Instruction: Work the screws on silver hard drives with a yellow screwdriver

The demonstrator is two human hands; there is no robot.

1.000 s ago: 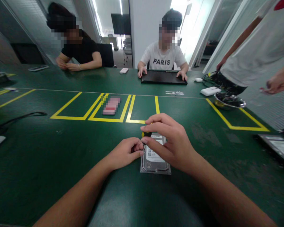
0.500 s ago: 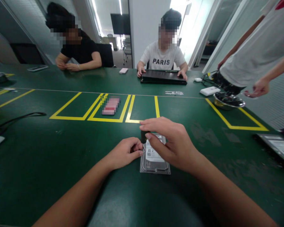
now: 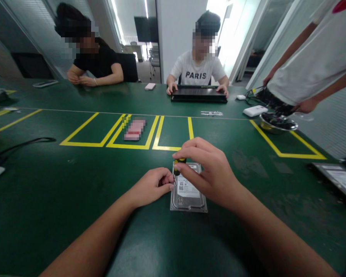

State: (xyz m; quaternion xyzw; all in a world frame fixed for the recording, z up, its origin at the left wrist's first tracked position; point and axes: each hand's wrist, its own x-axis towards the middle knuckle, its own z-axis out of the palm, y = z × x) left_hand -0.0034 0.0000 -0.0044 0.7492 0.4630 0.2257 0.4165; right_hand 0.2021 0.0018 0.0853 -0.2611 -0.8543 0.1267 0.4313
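Note:
A hard drive [image 3: 187,192] with a white label lies flat on the green table in front of me. My right hand [image 3: 209,169] is over its upper part, thumb and fingers closed on the black-and-yellow handle of a small screwdriver [image 3: 177,169]. The screwdriver stands roughly upright, its tip down at the drive's left edge. My left hand [image 3: 152,187] rests on the table at that edge, fingers curled and thumb close to the screwdriver's tip. Whether its fingertips pinch the shaft or only the drive's edge, I cannot tell.
Yellow tape outlines [image 3: 83,144] mark the table, one around a pink phone [image 3: 135,129]. At right are a metal bowl [image 3: 279,129] of dark parts and another drive-like device [image 3: 334,179]. Across sits a person with a black flat device [image 3: 198,96]; black cables [image 3: 25,142] lie left.
My right hand's fingers have shifted around the screwdriver handle, now showing its yellow parts. My left hand and the drive stay put. The standing person's hand has moved to the bowl.

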